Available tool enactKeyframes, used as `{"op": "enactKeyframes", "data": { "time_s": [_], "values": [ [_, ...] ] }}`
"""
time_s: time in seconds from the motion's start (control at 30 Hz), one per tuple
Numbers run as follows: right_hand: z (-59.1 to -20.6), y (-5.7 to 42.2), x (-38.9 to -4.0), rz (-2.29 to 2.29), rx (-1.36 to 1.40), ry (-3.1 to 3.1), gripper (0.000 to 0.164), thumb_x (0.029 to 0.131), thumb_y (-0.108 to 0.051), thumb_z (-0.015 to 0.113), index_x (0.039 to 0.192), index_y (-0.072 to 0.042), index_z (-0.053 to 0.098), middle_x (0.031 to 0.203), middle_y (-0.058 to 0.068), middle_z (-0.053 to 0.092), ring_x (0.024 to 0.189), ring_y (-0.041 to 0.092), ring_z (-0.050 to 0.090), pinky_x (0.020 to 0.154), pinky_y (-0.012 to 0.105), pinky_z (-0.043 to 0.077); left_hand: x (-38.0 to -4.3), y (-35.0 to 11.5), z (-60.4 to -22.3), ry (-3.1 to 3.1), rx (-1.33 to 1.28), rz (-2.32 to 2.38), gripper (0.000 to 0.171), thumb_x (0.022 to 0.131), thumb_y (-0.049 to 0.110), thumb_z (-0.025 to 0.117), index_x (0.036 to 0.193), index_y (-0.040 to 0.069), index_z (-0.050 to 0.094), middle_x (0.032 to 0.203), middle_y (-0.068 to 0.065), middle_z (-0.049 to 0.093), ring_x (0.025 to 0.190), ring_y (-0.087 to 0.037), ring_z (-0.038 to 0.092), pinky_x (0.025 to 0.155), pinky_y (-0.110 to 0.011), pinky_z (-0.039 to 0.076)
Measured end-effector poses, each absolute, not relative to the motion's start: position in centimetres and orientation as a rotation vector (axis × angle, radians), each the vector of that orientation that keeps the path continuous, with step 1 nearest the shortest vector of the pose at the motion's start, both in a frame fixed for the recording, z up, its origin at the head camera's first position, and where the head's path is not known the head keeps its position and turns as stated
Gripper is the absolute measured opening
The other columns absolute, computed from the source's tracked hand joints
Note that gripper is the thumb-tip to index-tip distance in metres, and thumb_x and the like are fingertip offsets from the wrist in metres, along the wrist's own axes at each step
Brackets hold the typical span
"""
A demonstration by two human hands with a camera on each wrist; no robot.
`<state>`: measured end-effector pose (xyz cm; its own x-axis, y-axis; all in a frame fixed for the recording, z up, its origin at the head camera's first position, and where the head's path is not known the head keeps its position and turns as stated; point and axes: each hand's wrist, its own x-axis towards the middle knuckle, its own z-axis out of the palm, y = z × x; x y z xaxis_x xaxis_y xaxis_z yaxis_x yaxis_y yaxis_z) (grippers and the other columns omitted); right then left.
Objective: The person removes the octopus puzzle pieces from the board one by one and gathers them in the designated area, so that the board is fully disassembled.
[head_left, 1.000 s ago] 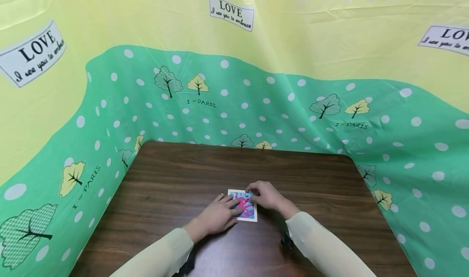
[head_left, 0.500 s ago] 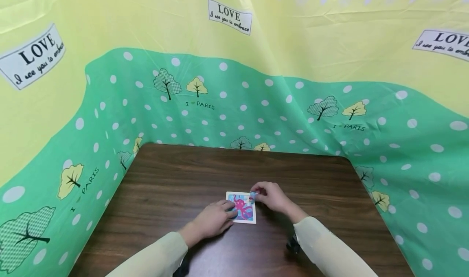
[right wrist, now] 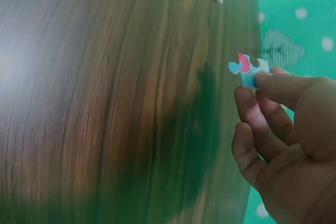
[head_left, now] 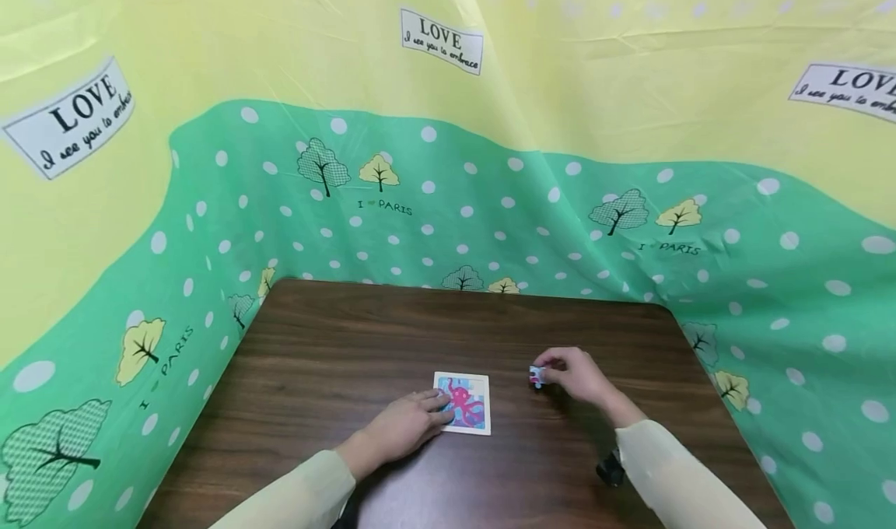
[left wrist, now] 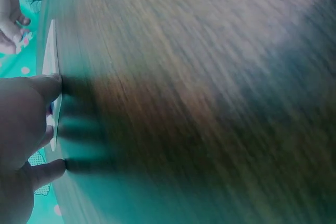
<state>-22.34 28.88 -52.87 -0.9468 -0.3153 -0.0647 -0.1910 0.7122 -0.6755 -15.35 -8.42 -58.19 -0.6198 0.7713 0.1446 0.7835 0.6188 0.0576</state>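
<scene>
A small square jigsaw puzzle (head_left: 467, 416) with a white frame and a pink octopus on blue lies on the table. Its upper right corner shows a pale gap in the picture. My left hand (head_left: 406, 426) rests with extended fingers on the puzzle's left side; in the left wrist view the fingers (left wrist: 44, 85) lie over its edge. Right of the puzzle, my right hand (head_left: 577, 375) pinches a jigsaw piece (right wrist: 248, 71) between thumb and fingers, above the table. The piece is light blue with a pink patch and has rounded knobs.
The brown wood-grain table (head_left: 336, 342) extends around the puzzle. A green and yellow printed curtain (head_left: 420, 225) hangs along its back and sides. Dark wrist gear (head_left: 610, 468) hangs below the right sleeve.
My right hand has lifted the jigsaw piece out of the puzzle's upper right corner and carried it to the right. The left hand has slid slightly left on the puzzle.
</scene>
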Motion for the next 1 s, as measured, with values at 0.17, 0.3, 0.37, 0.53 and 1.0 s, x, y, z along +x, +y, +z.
{"op": "enactKeyframes", "data": {
  "time_s": [0.17, 0.3, 0.37, 0.53, 1.0],
  "values": [
    [-53.4, 31.8, -22.3, -1.075, -0.295, 2.708, 0.015, 0.097, -0.009, 0.07, 0.111, -0.008, 0.074, 0.098, 0.006, 0.072, 0.085, 0.018, 0.065, 0.068, 0.032, 0.056, -15.2, -8.4, -58.1, -2.72, -1.299, -0.187, 0.036, 0.105, 0.03, 0.058, 0.139, 0.023, 0.066, 0.148, -0.006, 0.059, 0.137, -0.028, 0.057, 0.113, -0.045, 0.047],
    [-53.9, 33.5, -22.3, -1.089, -0.223, 2.693, 0.013, 0.097, -0.009, 0.07, 0.107, -0.006, 0.076, 0.098, 0.009, 0.073, 0.082, 0.019, 0.066, 0.065, 0.031, 0.056, -15.4, -8.3, -58.2, -2.721, -1.305, -0.183, 0.035, 0.104, 0.03, 0.06, 0.138, 0.023, 0.067, 0.147, -0.006, 0.06, 0.136, -0.027, 0.057, 0.113, -0.043, 0.047],
    [-54.0, 34.2, -22.3, -1.085, -0.173, 2.695, 0.012, 0.097, -0.009, 0.07, 0.106, -0.006, 0.076, 0.097, 0.009, 0.072, 0.081, 0.019, 0.066, 0.065, 0.03, 0.056, -15.6, -8.3, -58.1, -2.72, -1.315, -0.174, 0.035, 0.104, 0.029, 0.061, 0.138, 0.023, 0.067, 0.146, -0.006, 0.061, 0.136, -0.027, 0.058, 0.114, -0.042, 0.047],
    [-54.2, 35.7, -22.6, -1.03, -0.128, 2.739, 0.012, 0.096, -0.008, 0.07, 0.105, -0.004, 0.076, 0.094, 0.009, 0.071, 0.078, 0.02, 0.062, 0.063, 0.032, 0.053, -15.8, -8.1, -58.0, -2.718, -1.33, -0.158, 0.035, 0.103, 0.03, 0.062, 0.137, 0.021, 0.068, 0.145, -0.006, 0.062, 0.136, -0.026, 0.058, 0.114, -0.041, 0.046],
    [-54.9, 36.5, -23.5, -0.816, -0.232, 2.813, 0.007, 0.093, -0.006, 0.071, 0.097, -0.005, 0.077, 0.089, 0.005, 0.072, 0.082, 0.017, 0.058, 0.074, 0.033, 0.049, -15.8, -7.9, -58.1, -2.773, -1.301, -0.155, 0.035, 0.103, 0.031, 0.063, 0.136, 0.024, 0.068, 0.146, -0.004, 0.061, 0.136, -0.024, 0.057, 0.113, -0.039, 0.047]
  ]
}}
